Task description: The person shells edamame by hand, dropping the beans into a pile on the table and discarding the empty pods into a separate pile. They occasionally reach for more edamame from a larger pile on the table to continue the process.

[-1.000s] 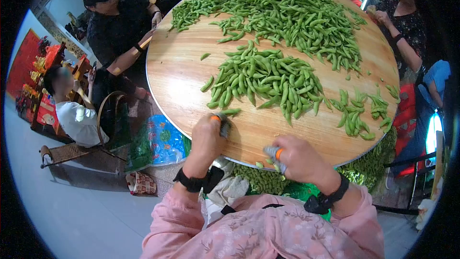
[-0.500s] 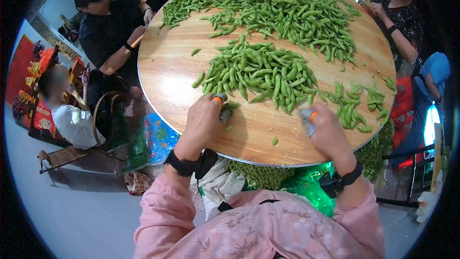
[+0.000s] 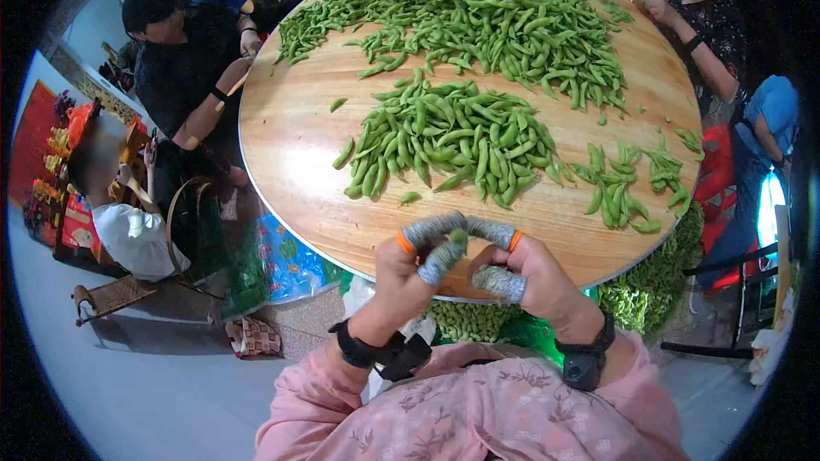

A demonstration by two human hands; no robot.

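Just over the table's near edge, my left hand [image 3: 407, 269] pinches a green soybean pod [image 3: 459, 237] between its wrapped thumb and forefinger. My right hand [image 3: 534, 282] faces it, its forefinger tip reaching the pod while its thumb stays apart, lower down. Grey wrappings with orange bands cover fingers on both hands. Beyond them lies a small pile of soybean pods [image 3: 453, 137], with one loose pod [image 3: 410, 197] in front. My fingers hide most of the held pod.
A larger pod heap [image 3: 478, 17] covers the far side of the round wooden table [image 3: 290, 154]. Scattered pods [image 3: 617, 192] lie at right. Below the near edge are beans [image 3: 470, 322] and green plastic [image 3: 540, 335]. People sit left and right; a bamboo chair [image 3: 128, 294] stands at left.
Both hands have come together at the near edge, the left moving right and the right moving left. A pod now shows between the left fingers. The view has shifted slightly.
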